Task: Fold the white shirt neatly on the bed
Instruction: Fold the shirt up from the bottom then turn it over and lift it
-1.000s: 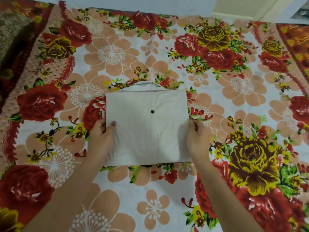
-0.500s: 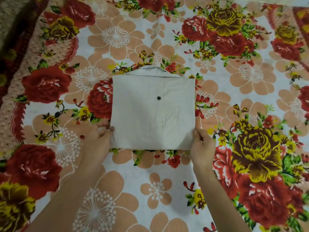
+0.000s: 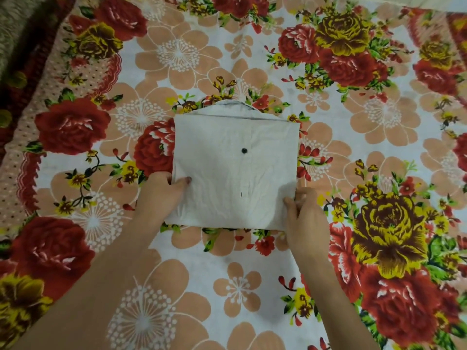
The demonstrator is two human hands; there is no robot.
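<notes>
The white shirt (image 3: 235,168) lies folded into a compact rectangle in the middle of the bed, collar at its far edge and one dark button showing on top. My left hand (image 3: 161,195) grips its lower left edge, thumb on top and fingers tucked under the fabric. At the lower right corner, my right hand (image 3: 305,218) pinches the shirt between thumb and fingers. Both forearms reach in from the bottom of the view.
The bed is covered by a floral sheet (image 3: 177,59) with red, yellow and peach flowers. A darker patterned blanket (image 3: 15,46) lies along the far left edge. A pale wall strip (image 3: 429,1) shows at the top right.
The view has shifted, so the shirt sits a little lower in frame. My left thumb has moved onto the top of the shirt, and both hands have closed on its lower corners.
</notes>
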